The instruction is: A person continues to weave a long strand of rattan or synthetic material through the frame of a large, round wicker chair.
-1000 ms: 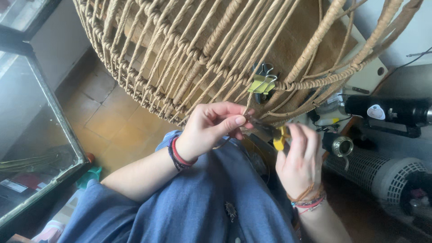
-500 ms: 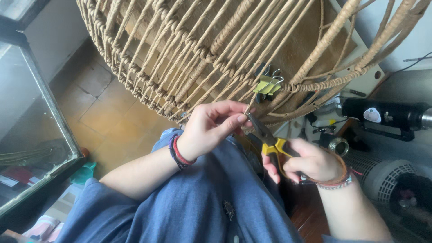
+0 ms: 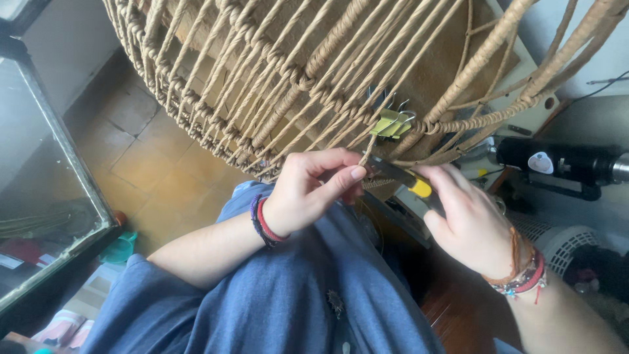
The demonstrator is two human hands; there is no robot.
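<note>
Woven rope basket (image 3: 275,72) hangs above our lap. Under its yellow binder clip (image 3: 391,122), our left hand (image 3: 308,190) pinches a strand, right hand (image 3: 468,223) grips yellow-handled pliers (image 3: 400,177). Black tool (image 3: 563,164) right of the clip.

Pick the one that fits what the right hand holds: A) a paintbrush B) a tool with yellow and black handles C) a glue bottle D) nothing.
B: the right hand grips a tool with yellow and black handles, its tip reaching toward the cord that the left hand pinches below the woven frame.
</note>
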